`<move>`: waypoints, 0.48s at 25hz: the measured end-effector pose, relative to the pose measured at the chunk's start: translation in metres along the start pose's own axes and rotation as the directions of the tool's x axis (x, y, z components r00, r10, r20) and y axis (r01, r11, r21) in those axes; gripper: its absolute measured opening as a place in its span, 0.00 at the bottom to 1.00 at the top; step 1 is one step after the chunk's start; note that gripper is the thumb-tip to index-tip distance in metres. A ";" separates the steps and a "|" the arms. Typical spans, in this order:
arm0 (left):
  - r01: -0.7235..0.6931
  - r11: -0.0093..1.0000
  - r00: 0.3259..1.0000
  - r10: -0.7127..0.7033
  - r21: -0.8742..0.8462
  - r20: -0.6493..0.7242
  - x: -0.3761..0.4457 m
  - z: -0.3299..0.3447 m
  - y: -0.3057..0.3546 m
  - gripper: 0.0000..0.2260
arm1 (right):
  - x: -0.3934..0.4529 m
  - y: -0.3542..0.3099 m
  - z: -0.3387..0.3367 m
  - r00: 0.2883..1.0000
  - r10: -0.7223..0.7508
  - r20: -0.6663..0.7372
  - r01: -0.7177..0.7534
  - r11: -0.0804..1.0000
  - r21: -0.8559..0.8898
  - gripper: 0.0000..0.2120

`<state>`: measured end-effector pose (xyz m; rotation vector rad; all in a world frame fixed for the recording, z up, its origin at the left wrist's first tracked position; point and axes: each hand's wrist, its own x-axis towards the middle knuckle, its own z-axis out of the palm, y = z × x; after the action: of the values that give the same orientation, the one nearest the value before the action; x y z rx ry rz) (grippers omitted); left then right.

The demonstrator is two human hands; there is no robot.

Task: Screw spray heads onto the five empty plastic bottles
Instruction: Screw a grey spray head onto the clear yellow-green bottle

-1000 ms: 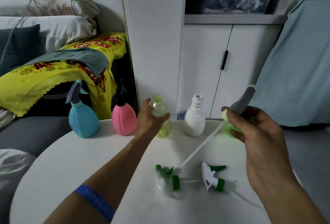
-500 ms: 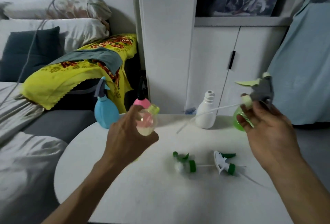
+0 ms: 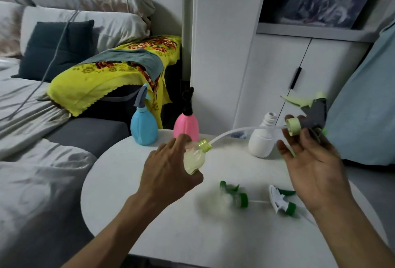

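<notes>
A: So, nearest, what is lying there?

B: Two loose spray heads (image 3: 282, 200), near the table's (image 3: 149, 214) front edge.

A: And the hands?

B: The left hand (image 3: 168, 173) is gripping a tilted yellow bottle (image 3: 193, 157); the right hand (image 3: 307, 160) is pinching a grey spray head (image 3: 310, 116), its tube (image 3: 235, 132) entering the neck.

A: Risks?

B: The tube may be bending or slipping out; the white bottle (image 3: 261, 139) is standing just beside it.
</notes>
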<state>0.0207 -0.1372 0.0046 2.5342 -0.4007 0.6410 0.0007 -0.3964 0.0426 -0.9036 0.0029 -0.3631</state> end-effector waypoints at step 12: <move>-0.161 0.984 0.984 0.154 0.072 0.090 -0.001 0.006 0.020 0.31 | -0.027 0.054 0.010 0.942 -0.017 0.335 0.183 0.863 -0.471 0.31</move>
<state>0.0143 -0.1570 0.0067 2.6297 -0.6221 0.6211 -0.0066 -0.3497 0.0033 -1.4768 -0.2647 -0.3135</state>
